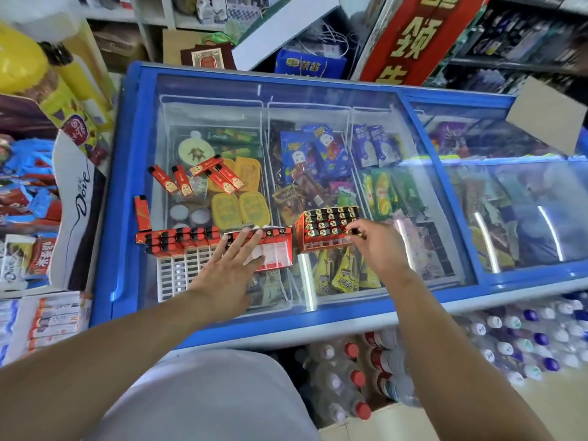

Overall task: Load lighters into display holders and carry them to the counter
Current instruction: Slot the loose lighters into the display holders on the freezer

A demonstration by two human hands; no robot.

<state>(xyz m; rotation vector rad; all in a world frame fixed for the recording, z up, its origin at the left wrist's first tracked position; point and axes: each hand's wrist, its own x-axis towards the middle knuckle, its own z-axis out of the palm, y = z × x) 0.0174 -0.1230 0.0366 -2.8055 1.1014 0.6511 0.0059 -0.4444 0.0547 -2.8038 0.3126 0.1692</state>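
On the freezer lid (423, 186), loose red lighters (197, 178) lie left of the red display holder (327, 229). The left hand (234, 265) rests open, flat on a white tray (178, 272). The right hand (380, 246) pinches one lighter (354, 232) in its grip at the holder's front row.

Single head-worn wide-angle view, looking steeply down and forward from close above the freezer lid (318, 90).
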